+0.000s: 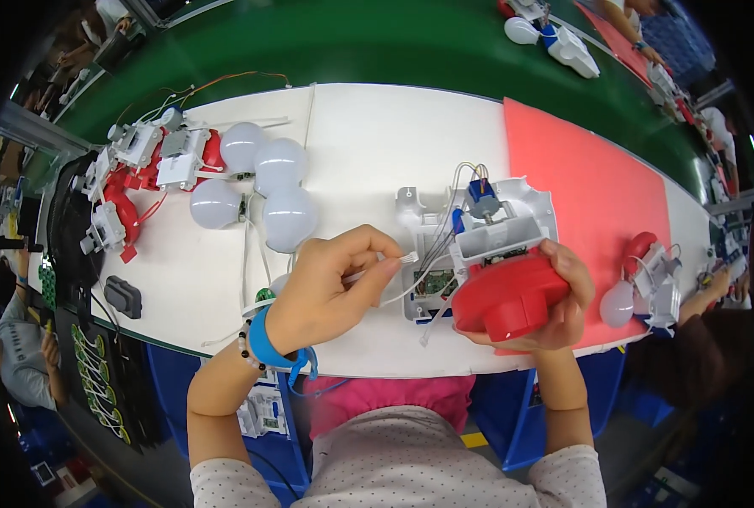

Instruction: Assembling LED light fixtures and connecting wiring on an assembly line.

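Note:
My left hand [330, 284], with a blue wrist strap, pinches a small white cable connector [408, 257] between thumb and forefinger. My right hand [568, 309] is wrapped round a red round plastic part [512, 296] with a raised spout-like block, tilted up at the right. Behind and beneath it lies an open white plastic housing [407, 207]. Inside the housing a green circuit board [432, 284] shows, with wires running over it. A small blue-and-grey motor [483, 201] sits near the housing's top. A loose white wire end [424, 339] hangs by the red part.
Several white bulb-shaped globes [290, 220] lie left of centre. Beyond them are red-and-white assemblies [182, 157]. A dark grey block [123, 296] rests near the left edge. On the red mat [580, 195] at right stands another assembly with a bulb [618, 304]. Other people work nearby.

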